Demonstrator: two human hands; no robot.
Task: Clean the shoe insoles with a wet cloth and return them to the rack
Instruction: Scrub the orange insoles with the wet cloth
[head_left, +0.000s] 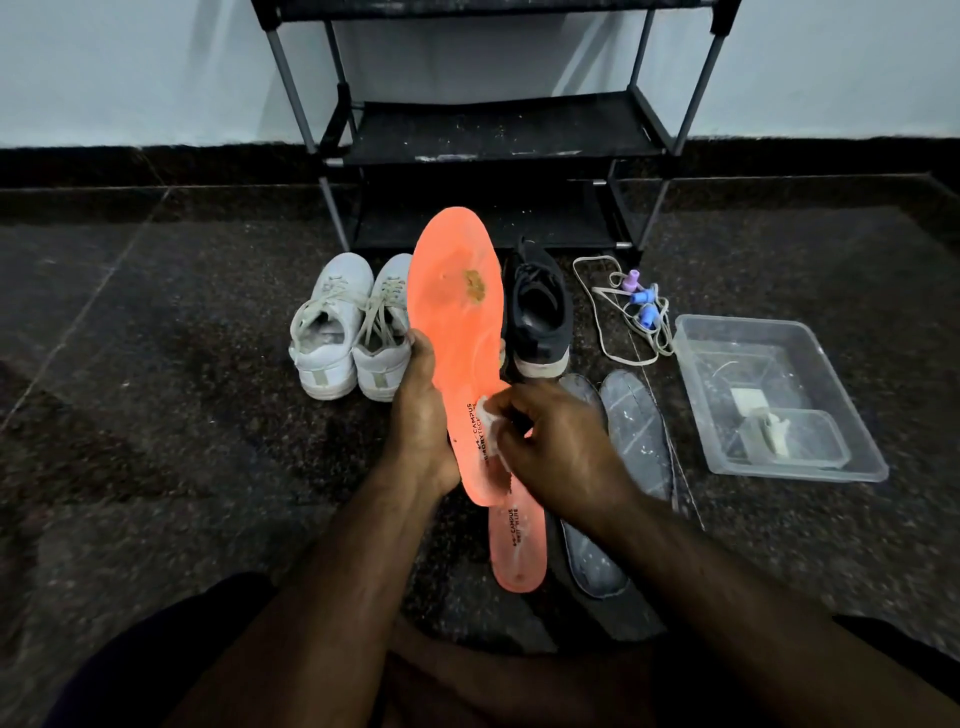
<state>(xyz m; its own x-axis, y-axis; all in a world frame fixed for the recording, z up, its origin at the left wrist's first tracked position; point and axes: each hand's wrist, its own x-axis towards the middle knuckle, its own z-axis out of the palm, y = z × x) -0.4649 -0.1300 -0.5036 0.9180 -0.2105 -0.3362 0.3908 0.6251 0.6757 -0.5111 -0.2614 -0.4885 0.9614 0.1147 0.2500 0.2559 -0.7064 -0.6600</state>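
Nearest the camera, two forearms are extended over the floor (156, 364), with dark-clad knees at the lower edge. Beyond them, the rack (498, 130) is seen against the wall; nothing is seen on the shelves in view, so no insole has been returned. A clear tub (852, 415) is set to the right, with a loose lace (602, 312) beside it. White sneakers (348, 332) and a black shoe (540, 312) are placed before the rack.

An orange insole (457, 312) is held upright by the left hand (423, 415), whose fingers are curled round its left edge. A brown stain near the toe end is not yet removed. A second orange insole (519, 545) and two grey insoles (639, 431) are laid on the floor below; the grey ones appear speckled, so cleaning is judged outstanding.

A small wet cloth (491, 415) is pinched by the right hand (556, 441) and pressed to the heel area. Progress is judged early: wiping is under way, return pending.
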